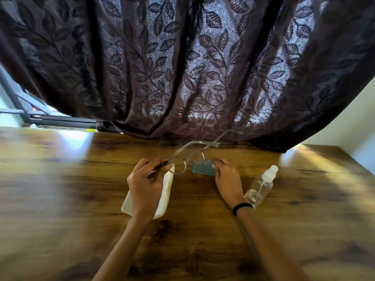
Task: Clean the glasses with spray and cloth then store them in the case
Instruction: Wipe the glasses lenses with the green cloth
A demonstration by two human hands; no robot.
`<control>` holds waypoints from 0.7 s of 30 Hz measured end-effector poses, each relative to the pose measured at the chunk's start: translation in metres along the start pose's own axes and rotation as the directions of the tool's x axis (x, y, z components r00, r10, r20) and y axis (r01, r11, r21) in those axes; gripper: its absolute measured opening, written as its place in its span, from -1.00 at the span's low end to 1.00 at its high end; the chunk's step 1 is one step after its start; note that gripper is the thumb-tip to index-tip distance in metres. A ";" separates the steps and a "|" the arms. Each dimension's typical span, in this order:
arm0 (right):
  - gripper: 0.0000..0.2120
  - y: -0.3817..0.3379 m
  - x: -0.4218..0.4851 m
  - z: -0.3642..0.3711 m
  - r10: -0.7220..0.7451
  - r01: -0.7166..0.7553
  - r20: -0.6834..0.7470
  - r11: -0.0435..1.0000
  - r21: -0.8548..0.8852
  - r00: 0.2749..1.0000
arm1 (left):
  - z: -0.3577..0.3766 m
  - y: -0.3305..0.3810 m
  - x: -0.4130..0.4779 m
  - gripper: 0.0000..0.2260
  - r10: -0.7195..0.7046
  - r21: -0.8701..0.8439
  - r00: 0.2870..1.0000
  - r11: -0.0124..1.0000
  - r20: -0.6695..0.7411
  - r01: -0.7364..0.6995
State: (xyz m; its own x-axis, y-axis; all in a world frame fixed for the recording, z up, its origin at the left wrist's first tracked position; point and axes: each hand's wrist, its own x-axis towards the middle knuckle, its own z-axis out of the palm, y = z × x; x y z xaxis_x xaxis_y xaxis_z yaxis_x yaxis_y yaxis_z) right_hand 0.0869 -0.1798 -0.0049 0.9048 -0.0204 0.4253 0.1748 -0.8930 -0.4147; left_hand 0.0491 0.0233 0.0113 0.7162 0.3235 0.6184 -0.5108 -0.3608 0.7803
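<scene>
Left hand (146, 179) pinches glasses (195, 158) at hinge (temples unfolded); right hand (227, 177), 3 o'clock of it, pinches cloth (204, 170) on surface (81, 189).

One glasses (195, 158), one cloth (205, 170), one case (166, 191), one bottle (260, 185) (clear)

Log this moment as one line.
left hand: holds glasses over case | right hand: at cloth | spray bottle: on table beside right wrist
</scene>
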 end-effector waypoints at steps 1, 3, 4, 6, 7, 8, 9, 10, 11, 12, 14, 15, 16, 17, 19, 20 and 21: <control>-0.76 0.003 0.005 0.004 0.020 -0.020 0.028 1.000 -0.007 0.999 | -0.001 -0.001 0.001 -0.78 0.001 -0.002 1.000 1.000 -0.005 -0.001; -0.76 0.009 0.012 0.010 0.054 -0.050 0.073 0.997 -0.053 0.996 | -0.001 -0.002 0.002 -0.78 0.002 -0.007 1.000 1.000 -0.012 -0.003; -0.77 0.012 0.014 0.012 0.072 -0.066 0.085 0.995 -0.075 0.994 | -0.001 -0.002 0.002 -0.77 0.003 -0.010 1.000 1.000 -0.016 -0.004; -0.78 0.015 0.017 0.016 0.106 -0.096 0.088 0.989 -0.110 0.990 | -0.001 -0.002 0.003 -0.76 0.005 -0.019 1.000 1.000 -0.024 -0.006; -0.80 0.016 0.018 0.017 0.114 -0.104 0.075 0.987 -0.124 0.991 | -0.001 -0.002 0.003 -0.76 0.008 -0.023 1.000 1.000 -0.025 -0.009; -0.83 0.015 0.018 0.017 0.116 -0.107 0.060 0.985 -0.133 0.991 | 0.000 -0.002 0.003 -0.75 0.011 -0.025 1.000 1.000 -0.024 -0.011; -0.87 0.015 0.019 0.016 0.114 -0.106 0.048 0.984 -0.140 0.992 | 0.000 -0.002 0.003 -0.75 0.011 -0.025 1.000 1.000 -0.023 -0.012; -0.90 0.014 0.020 0.015 0.109 -0.101 0.047 0.984 -0.148 0.993 | -0.001 -0.002 0.003 -0.75 0.009 -0.026 1.000 1.000 -0.021 -0.009; -0.91 0.014 0.020 0.014 0.099 -0.090 0.047 0.984 -0.151 0.994 | -0.001 -0.002 0.002 -0.74 0.005 -0.025 1.000 1.000 -0.019 -0.005; -0.91 0.014 0.019 0.012 0.094 -0.086 0.050 0.985 -0.152 0.994 | -0.001 -0.002 0.002 -0.74 0.001 -0.024 1.000 1.000 -0.017 -0.002; -0.93 0.014 0.020 0.007 0.090 -0.080 0.066 0.987 -0.137 0.994 | 0.000 -0.003 0.002 -0.75 -0.009 -0.025 1.000 1.000 -0.014 0.009; -0.93 0.013 0.022 0.003 0.090 -0.080 0.088 0.990 -0.113 0.992 | 0.000 -0.003 0.002 -0.76 -0.014 -0.027 1.000 1.000 -0.012 0.014; -0.92 0.011 0.023 0.000 0.100 -0.092 0.125 0.993 -0.069 0.987 | 0.000 -0.003 0.002 -0.76 -0.017 -0.027 1.000 0.999 -0.009 0.017; -0.91 0.009 0.024 -0.005 0.112 -0.120 0.174 0.992 0.038 0.978 | 0.000 -0.003 0.002 -0.77 -0.019 -0.025 1.000 1.000 -0.009 0.019; -0.91 -0.002 0.021 -0.020 0.153 -0.263 0.286 0.879 0.397 0.946 | -0.001 -0.003 0.002 -0.78 -0.021 -0.022 1.000 1.000 -0.012 0.021; -0.93 -0.009 0.018 -0.026 0.182 -0.333 0.312 0.769 0.546 0.932 | -0.001 -0.002 0.002 -0.77 -0.020 -0.021 1.000 1.000 -0.014 0.020; -0.93 -0.012 0.015 -0.031 0.216 -0.371 0.313 0.693 0.618 0.925 | -0.001 -0.001 0.003 -0.77 -0.018 -0.020 1.000 1.000 -0.015 0.017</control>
State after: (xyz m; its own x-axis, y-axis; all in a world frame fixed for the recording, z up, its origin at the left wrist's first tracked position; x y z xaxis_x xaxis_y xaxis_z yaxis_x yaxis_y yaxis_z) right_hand 0.0858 -0.1831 0.0318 0.9961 -0.0709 0.0523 0.0257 -0.3336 -0.9424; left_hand 0.0512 0.0255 0.0123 0.7180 0.3426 0.6059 -0.5079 -0.3374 0.7926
